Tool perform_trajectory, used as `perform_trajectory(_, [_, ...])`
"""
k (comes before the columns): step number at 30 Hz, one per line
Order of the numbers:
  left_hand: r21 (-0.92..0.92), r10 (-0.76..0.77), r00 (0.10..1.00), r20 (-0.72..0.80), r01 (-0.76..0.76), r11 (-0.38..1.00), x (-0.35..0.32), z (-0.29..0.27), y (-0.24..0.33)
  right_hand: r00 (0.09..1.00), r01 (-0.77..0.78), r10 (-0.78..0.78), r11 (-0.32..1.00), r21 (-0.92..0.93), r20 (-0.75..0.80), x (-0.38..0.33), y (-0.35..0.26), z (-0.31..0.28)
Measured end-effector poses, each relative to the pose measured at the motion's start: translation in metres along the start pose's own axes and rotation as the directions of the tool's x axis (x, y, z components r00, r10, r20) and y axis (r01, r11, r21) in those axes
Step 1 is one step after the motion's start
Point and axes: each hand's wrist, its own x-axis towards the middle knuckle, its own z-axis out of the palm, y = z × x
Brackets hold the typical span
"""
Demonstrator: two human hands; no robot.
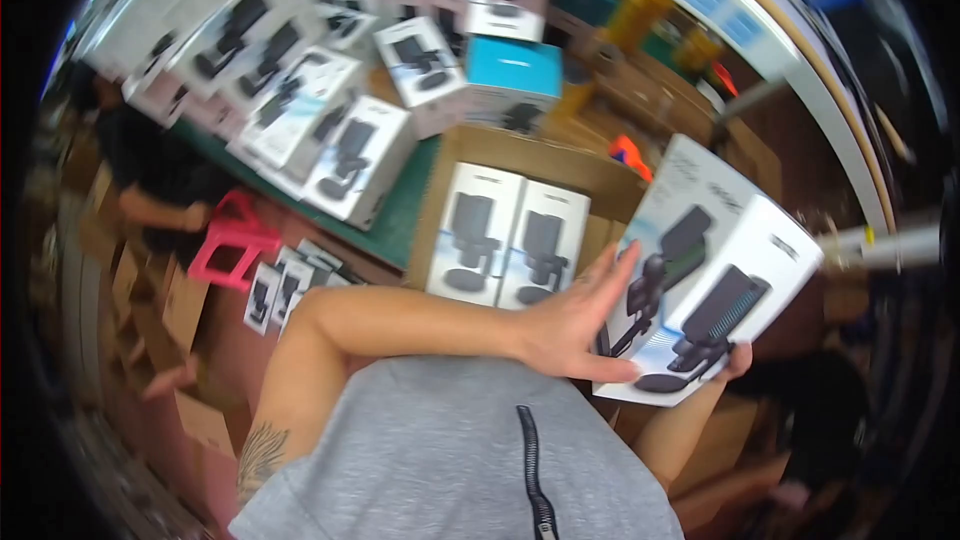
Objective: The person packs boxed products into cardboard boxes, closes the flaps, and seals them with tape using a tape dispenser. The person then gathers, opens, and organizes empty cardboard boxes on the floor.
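A white carton with pictures of a black desk microphone (690,280) is held up at the right, tilted. My right hand (738,362) grips its lower right edge; most of that hand is hidden behind the carton. Against the left side of the carton is my left hand (575,325), fingers stretched and thumb spread apart. Beyond my left forearm stands an open brown cardboard box (440,175). Two matching microphone cartons (470,230) (545,240) sit side by side in its left part.
A green table (400,215) carries several white microphone cartons (350,165) at the left and a teal-and-white carton (513,75) behind the cardboard box. A pink stool (235,245), smaller cartons (265,295) and another person (160,190) are at the left. A white curved-looking rail (800,70) runs along the right.
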Motion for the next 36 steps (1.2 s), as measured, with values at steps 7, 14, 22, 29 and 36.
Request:
perform_trajectory(7, [0.311,0.228,0.921,0.316,-0.328,0.892,0.058,0.006,-0.056,0.996,-0.089,0.061,0.81,-0.58,-0.067,0.035,-0.133,0.034])
perform_trajectory(14, [0.558,-0.019,0.985,0.169,-0.08,0.826,0.046,0.012,-0.065,0.906,-0.419,0.239,0.629,-0.655,-0.35,0.107,-0.134,-0.065])
perform_trajectory(22, [0.577,0.043,0.999,0.004,-0.037,0.816,0.036,0.012,-0.059,0.559,-0.765,0.553,0.058,-0.641,-0.617,0.176,-0.073,-0.088])
perform_trajectory(29, [0.52,-0.085,0.979,-0.187,0.172,0.837,0.014,0.006,-0.066,0.817,-0.55,-0.016,0.279,-0.787,-0.577,0.152,-0.042,-0.16])
perform_trajectory(36, [0.647,0.615,0.433,-0.659,-0.091,0.757,0.003,-0.055,-0.064,0.923,-0.374,-0.066,0.08,-0.924,-0.379,0.164,-0.055,-0.173])
